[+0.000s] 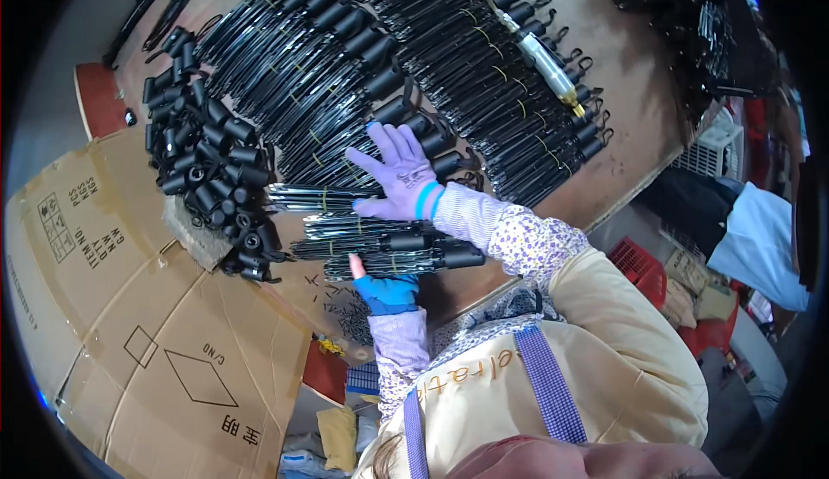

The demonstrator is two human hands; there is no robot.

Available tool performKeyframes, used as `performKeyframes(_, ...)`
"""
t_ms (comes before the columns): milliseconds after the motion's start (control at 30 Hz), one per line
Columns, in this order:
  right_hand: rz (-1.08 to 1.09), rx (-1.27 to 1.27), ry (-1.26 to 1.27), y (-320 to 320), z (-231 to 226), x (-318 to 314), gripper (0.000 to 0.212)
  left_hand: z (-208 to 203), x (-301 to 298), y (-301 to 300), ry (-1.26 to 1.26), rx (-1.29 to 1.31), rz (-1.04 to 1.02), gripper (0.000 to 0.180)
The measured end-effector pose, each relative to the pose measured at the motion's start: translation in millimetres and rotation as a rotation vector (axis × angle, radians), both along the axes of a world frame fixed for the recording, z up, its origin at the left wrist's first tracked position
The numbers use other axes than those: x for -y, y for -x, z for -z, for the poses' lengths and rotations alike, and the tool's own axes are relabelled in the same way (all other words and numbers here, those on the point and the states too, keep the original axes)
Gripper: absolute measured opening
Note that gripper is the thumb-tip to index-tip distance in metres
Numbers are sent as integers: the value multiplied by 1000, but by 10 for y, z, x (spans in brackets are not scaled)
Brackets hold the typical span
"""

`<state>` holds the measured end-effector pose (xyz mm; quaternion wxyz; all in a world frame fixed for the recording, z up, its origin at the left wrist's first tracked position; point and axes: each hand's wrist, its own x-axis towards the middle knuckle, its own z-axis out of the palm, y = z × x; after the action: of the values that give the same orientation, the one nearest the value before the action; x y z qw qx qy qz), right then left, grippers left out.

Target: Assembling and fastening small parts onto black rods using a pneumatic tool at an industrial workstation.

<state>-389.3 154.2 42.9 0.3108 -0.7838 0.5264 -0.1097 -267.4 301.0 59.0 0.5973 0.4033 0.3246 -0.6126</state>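
Note:
My right hand (399, 175), in a purple glove, lies flat with fingers spread on bundles of thin black rods with black handles (324, 196), each tied with yellow bands. My left hand (384, 291), in a blue fingerless glove, is at the near side of the lowest bundle (406, 261). One bare finger rests on that bundle and the other fingers are hidden. Two more bundles (363, 229) lie between my hands on the brown table (622, 134).
Long rows of the same bundles (449, 56) cover the table's far side. A heap of loose black handle sleeves (207, 168) lies to the left. A metal air tool on a yellow hose (544, 60) rests on the rows. Flattened cardboard (155, 324) is lower left, a red crate (641, 267) right.

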Motion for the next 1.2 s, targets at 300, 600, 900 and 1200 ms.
performKeyframes(300,112,64,18,-513,28,-156,80,153,75,-804,51,271,187,51)
performKeyframes(600,-326,-133,142,263,216,448,69,513,66,-385,210,46,339,59)
performKeyframes(900,-230,-150,365,379,290,1663,86,782,-180,354,78,100,83,51)
performKeyframes(1200,-122,-210,382,455,403,1390,98,458,-173,834,-24,194,-35,46)
